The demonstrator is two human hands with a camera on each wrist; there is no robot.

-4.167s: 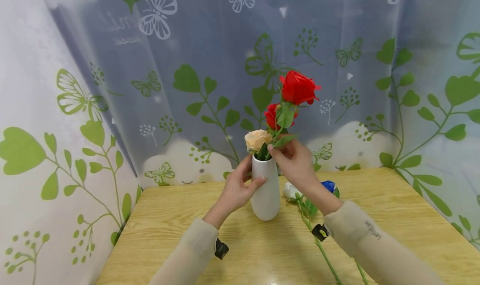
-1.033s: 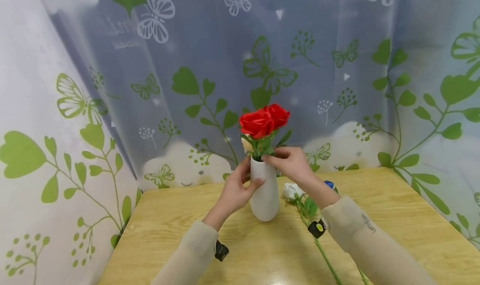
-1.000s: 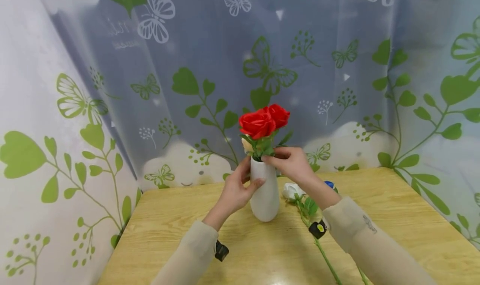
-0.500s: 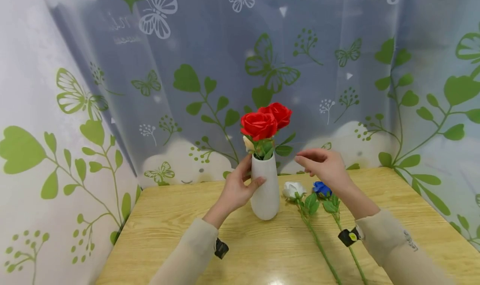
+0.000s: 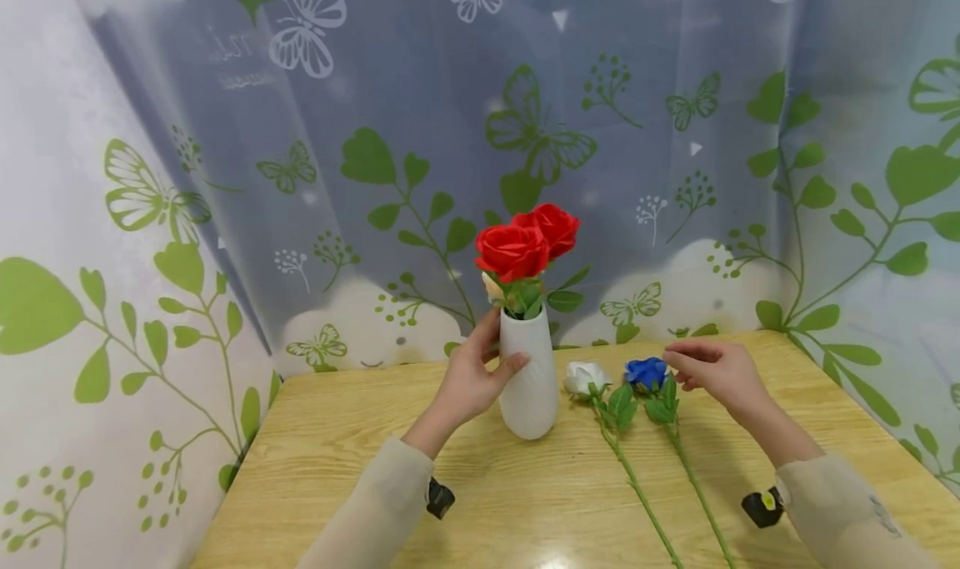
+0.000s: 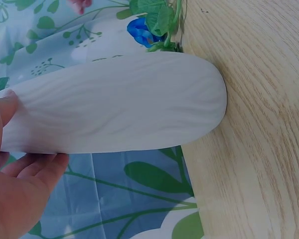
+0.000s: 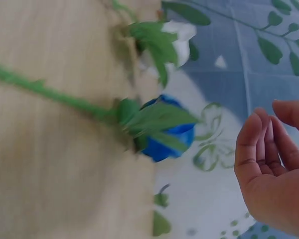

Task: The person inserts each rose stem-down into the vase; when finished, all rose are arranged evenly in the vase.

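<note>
My left hand (image 5: 470, 379) grips the white ribbed vase (image 5: 528, 386) near its neck, thumb on the front and fingers behind. The vase stands upright on the table. Two red roses (image 5: 513, 251) and a mostly hidden cream rose (image 5: 492, 287) stand in it. My right hand (image 5: 720, 376) hovers beside the blue rose (image 5: 647, 373), holding nothing; in the right wrist view its fingers are loosely bent, with a gap to the flower. The blue rose lies on the table with its stem toward me. Left of it lies a white rose (image 5: 587, 379).
The wooden table (image 5: 337, 469) ends at a printed curtain (image 5: 420, 69) with butterflies and leaves, which also hangs along the left and right sides. Both rose stems (image 5: 637, 490) run toward the table's front edge.
The second red rose went down into the vase, and my right hand let go of it. That hand then moved right and down to the blue rose. My left hand stayed on the vase.
</note>
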